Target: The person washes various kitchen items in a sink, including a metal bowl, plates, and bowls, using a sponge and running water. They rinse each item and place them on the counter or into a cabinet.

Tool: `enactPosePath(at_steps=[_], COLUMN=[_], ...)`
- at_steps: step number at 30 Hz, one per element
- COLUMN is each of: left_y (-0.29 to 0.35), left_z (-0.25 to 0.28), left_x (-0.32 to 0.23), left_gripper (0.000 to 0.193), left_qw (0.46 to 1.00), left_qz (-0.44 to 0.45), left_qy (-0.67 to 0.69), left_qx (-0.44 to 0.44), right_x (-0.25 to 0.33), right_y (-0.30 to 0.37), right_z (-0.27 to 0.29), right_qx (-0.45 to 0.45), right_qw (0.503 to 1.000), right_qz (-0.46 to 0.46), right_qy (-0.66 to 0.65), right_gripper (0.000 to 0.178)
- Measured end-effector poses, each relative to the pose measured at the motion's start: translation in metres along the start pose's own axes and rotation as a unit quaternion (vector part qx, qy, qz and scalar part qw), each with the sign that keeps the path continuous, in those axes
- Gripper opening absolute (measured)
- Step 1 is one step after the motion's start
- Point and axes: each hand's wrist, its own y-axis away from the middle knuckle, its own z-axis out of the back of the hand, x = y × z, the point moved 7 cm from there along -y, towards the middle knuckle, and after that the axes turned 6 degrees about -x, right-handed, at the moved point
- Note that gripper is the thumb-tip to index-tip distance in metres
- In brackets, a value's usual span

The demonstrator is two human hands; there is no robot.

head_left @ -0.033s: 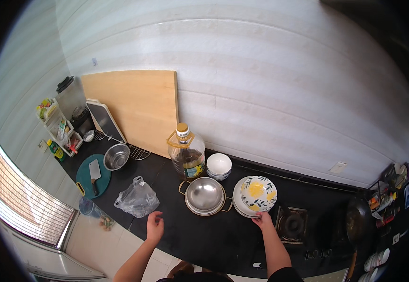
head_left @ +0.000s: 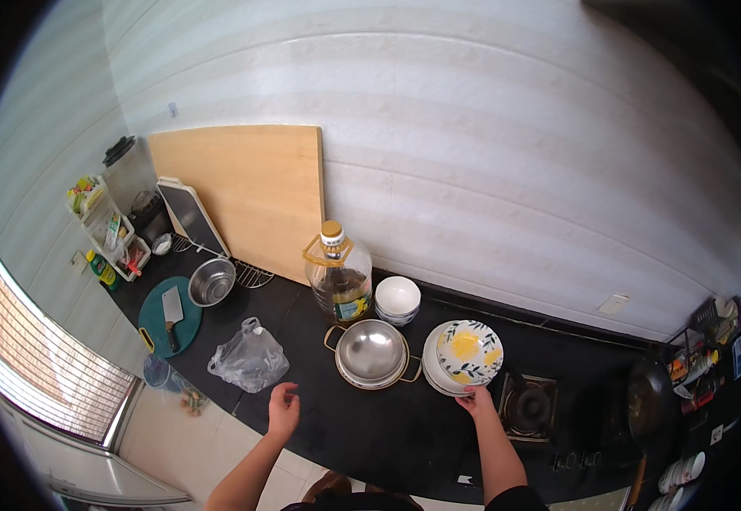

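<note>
My right hand [head_left: 476, 403] grips the near rim of a white plate with yellow flowers and dark leaves [head_left: 470, 351]. The flowered plate is tilted and overlaps a stack of white plates [head_left: 432, 362] behind it on the black counter. Left of the stack are a shallow steel pan with two brass-coloured handles [head_left: 371, 353] and several nested white bowls [head_left: 397, 298]. My left hand [head_left: 283, 410] hovers over the counter's front edge with loosely bent fingers and nothing in them. A clear plastic bag [head_left: 249, 358] lies just beyond it.
A large oil bottle [head_left: 340, 285] stands behind the pan. Farther left are a steel bowl [head_left: 212, 283] and a cleaver [head_left: 172, 311] on a round green board [head_left: 191, 328]. A gas burner [head_left: 530, 409] and a dark wok [head_left: 648, 400] lie to the right.
</note>
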Motion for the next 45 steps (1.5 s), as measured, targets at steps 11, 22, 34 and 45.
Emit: enactPosePath(at_steps=[11, 22, 34, 45], left_y=[0.048, 0.084, 0.092, 0.103], left_z=[-0.015, 0.074, 0.067, 0.062], left_x=[0.026, 0.104, 0.271, 0.270], left_gripper=[0.020, 0.012, 0.038, 0.029], left_qw=[0.996, 0.983, 0.943, 0.883], left_qz=[0.060, 0.165, 0.315, 0.414], left_qy=[-0.055, 0.030, 0.075, 0.223], left_qx=[0.042, -0.074, 0.076, -0.014], right_x=[-0.042, -0.139, -0.252, -0.315], right_y=[0.089, 0.163, 0.261, 0.297], right_z=[0.029, 0.028, -0.007, 0.007], right_qx=[0.088, 0.137, 0.091, 0.116], right_qw=[0.996, 0.989, 0.993, 0.990], right_qz=[0.028, 0.015, 0.068, 0.052], right_qy=[0.015, 0.044, 0.029, 0.052], right_gripper=[0.063, 0.069, 0.048, 0.043])
